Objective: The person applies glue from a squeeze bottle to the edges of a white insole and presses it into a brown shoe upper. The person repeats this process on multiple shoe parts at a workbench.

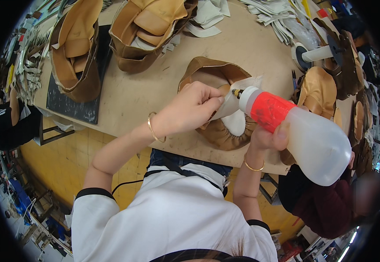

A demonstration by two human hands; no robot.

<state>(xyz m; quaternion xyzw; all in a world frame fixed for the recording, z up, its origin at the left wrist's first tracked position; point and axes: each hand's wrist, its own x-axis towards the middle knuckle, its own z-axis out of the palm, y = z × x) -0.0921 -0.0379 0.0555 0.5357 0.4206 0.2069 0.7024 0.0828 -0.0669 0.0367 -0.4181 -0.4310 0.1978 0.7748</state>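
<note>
A brown leather shoe upper (207, 65) lies on the table in front of me, with a white oval patch (234, 124) showing inside its gathered toe. My left hand (194, 107) pinches a pale, flat lining piece (229, 106) that stands up from the upper. My right hand (271, 137) is wrapped round a translucent squeeze bottle (319, 144) with red tape at its neck and a white cap. The bottle is tilted so that its dark, narrow nozzle (237, 92) is at the lining piece, close to my left fingertips. Whether anything flows from the nozzle cannot be made out.
More brown uppers stand at the far left (77, 74) and far middle (142, 56), one beside a black board (70, 107). Pale scrap pieces (268, 17) pile at the back. A spool (316, 54) and further uppers (316, 89) are to the right. Other people sit at both sides.
</note>
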